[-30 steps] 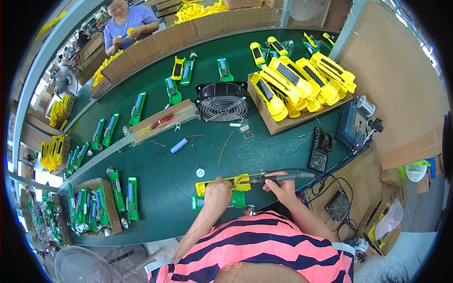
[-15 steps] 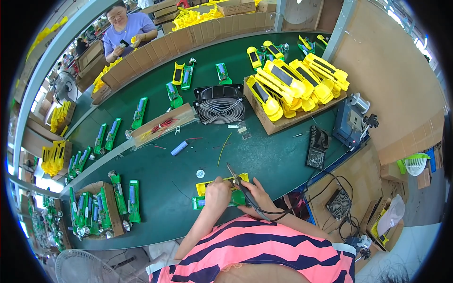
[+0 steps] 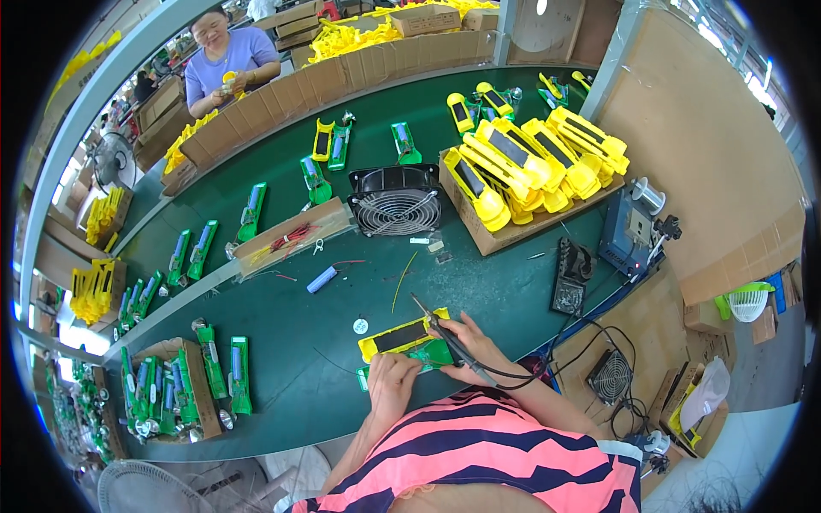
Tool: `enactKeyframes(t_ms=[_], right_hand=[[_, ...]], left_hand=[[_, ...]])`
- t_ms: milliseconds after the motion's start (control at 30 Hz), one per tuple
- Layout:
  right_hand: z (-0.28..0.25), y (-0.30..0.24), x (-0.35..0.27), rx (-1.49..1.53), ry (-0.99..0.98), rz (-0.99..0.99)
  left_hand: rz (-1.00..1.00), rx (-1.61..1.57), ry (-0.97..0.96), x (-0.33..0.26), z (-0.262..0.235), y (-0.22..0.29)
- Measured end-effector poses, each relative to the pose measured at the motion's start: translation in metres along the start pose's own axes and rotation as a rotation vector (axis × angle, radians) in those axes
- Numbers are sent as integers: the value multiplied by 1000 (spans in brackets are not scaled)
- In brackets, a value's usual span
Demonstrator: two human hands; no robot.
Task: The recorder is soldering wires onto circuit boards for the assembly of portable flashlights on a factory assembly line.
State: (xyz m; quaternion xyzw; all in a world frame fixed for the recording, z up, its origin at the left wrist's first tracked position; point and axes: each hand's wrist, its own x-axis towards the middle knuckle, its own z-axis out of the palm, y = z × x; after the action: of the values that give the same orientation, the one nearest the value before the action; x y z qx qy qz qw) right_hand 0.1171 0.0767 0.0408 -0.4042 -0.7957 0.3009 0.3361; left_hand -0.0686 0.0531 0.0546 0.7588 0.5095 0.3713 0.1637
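Note:
My right hand (image 3: 475,345) grips a soldering iron (image 3: 456,342), its metal tip pointing up and left above the work. Bent over a green plastic housing (image 3: 436,351), my left hand (image 3: 393,381) has its fingers pinched together; whatever is between them is hidden. That housing lies near the table's front edge, partly covered by both hands. Against its far side rests a yellow housing (image 3: 368,349) with a dark panel (image 3: 399,339). A small round white disc (image 3: 361,327) lies just beyond, and a thin dark wire runs out to the left.
A blue battery cell (image 3: 322,280) and a yellow wire (image 3: 403,282) lie farther out. Behind stand a black fan (image 3: 395,205) and a box of yellow housings (image 3: 487,240). At right are a soldering station (image 3: 631,227) and iron holder (image 3: 568,291); at left, a carton (image 3: 203,393) of green units.
My left hand has moved down toward me, off the yellow housing. More of the dark panel and the green housing shows. My right hand keeps the soldering iron and has shifted slightly.

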Motion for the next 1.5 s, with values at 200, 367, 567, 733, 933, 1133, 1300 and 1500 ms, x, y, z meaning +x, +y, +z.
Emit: enactKeyframes(t_ms=[200, 367, 567, 733, 933, 1133, 1300, 1500], right_hand=[[-3, 3, -18, 166, 241, 37], [-20, -11, -36, 114, 258, 77], [4, -11, -51, 799, 545, 475], [8, -2, -52, 736, 467, 451], [14, 12, -56, 563, 372, 328], [14, 11, -53, 535, 398, 264], [9, 5, -53, 764, 400, 418], [1, -10, -48, 817, 584, 414]], left_hand=[[-46, 50, -3, -7, 1, 5], [-174, -53, 7, -8, -3, 8], [-260, -9, -28, -2, -2, 11], [-223, 15, -18, -2, 0, 12], [-223, 4, -26, -1, -1, 12], [-223, 12, -45, 1, -2, 12], [-219, 12, -64, 3, -3, 12], [-190, 50, -81, 4, -3, 8]])
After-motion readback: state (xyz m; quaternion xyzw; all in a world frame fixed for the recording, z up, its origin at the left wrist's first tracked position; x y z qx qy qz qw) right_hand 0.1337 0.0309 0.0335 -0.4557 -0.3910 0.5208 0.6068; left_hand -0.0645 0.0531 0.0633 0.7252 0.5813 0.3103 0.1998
